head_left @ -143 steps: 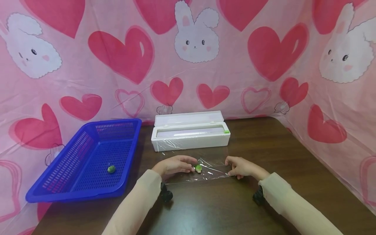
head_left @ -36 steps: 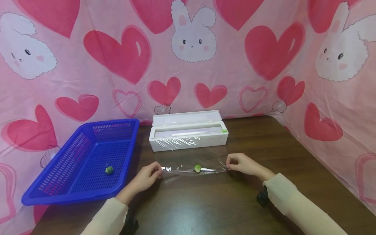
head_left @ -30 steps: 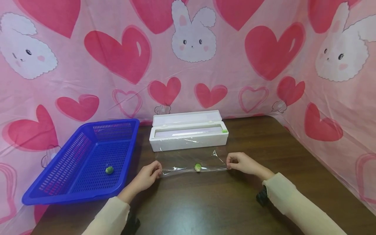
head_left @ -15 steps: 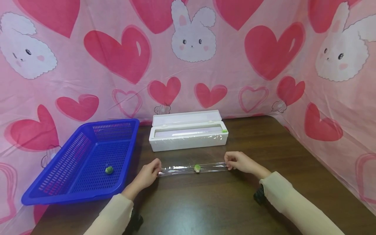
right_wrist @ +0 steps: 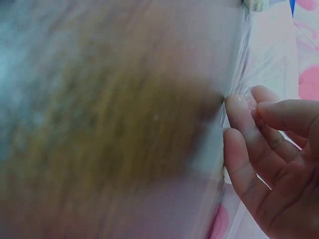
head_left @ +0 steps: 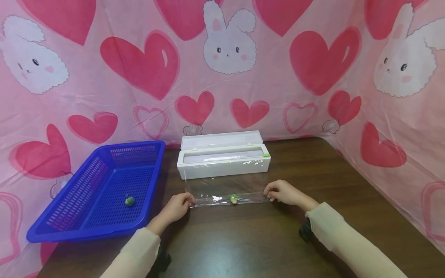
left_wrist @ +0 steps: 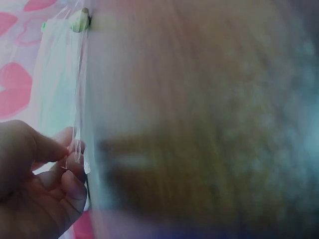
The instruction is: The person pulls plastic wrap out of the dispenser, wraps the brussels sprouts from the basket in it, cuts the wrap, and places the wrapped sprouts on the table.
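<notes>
A clear sheet of cling film (head_left: 215,199) stretches from the front of a white cling film dispenser (head_left: 224,168) toward me. Its near edge is gathered into a narrow folded strip, with a green Brussels sprout (head_left: 233,199) in the middle. My left hand (head_left: 176,207) pinches the strip's left end between thumb and fingers. At the opposite end, my right hand (head_left: 283,192) pinches the film likewise. Both wrist views show the bunched film between thumb and fingertips of the left hand (left_wrist: 42,179) and the right hand (right_wrist: 279,154), the sprout at the top edge.
Left of the dispenser stands a blue slotted basket (head_left: 150,193) with another Brussels sprout (head_left: 129,201) inside. The dispenser's lid (head_left: 222,139) is raised, and a green slider (head_left: 266,155) sits at its right end. A pink printed cloth (head_left: 271,88) hangs behind the brown table (head_left: 236,243).
My left hand has moved from beside the sprout to the film's left end. The near edge is now folded into a strip at the sprout. Lately both hands shifted slightly inward.
</notes>
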Motion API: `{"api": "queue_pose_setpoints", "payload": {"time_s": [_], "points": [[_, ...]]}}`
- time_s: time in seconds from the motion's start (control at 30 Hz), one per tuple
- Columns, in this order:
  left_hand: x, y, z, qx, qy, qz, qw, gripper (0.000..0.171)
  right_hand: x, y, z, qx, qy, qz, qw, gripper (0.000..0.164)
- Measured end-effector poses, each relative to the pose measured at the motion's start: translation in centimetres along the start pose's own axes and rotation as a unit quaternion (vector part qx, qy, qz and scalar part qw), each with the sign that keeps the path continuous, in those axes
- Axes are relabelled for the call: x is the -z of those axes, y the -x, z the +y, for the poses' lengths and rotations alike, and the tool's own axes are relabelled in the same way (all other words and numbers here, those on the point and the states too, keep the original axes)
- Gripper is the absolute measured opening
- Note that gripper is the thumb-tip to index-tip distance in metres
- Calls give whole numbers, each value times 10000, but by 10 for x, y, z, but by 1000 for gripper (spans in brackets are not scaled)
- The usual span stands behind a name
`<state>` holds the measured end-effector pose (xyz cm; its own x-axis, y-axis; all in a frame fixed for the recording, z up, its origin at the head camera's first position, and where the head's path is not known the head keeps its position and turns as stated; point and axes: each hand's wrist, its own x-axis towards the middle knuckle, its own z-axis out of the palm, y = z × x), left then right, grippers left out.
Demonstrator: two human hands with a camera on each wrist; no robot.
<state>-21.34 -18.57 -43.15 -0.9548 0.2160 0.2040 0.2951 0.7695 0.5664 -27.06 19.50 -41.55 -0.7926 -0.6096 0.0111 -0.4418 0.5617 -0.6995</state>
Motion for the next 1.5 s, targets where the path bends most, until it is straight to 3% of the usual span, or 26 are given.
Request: {"api": "queue_pose_setpoints", "payload": {"time_s": [0.2, 0.5, 0.93, 1.27, 1.5], "points": [[0, -1, 3, 32, -113, -250, 9996, 14, -1, -2, -3, -279, 304, -68, 9991, 11], [1, 0, 6, 104, -302, -269, 9991, 12, -6, -11, -7, -203, 899, 106, 9957, 9], [2, 1, 9, 311, -856, -348, 9952, 9, -11, -14, -11, -731, 730, 345, 9940, 7], [2, 2, 7, 341, -876, -322, 9950, 11, -4, -7, -3, -1032, 523, 224, 9930, 4], [4, 3, 7, 331, -624, -389, 9967, 6, 7, 3, 2, -825, 515, 105, 9952, 7]]}}
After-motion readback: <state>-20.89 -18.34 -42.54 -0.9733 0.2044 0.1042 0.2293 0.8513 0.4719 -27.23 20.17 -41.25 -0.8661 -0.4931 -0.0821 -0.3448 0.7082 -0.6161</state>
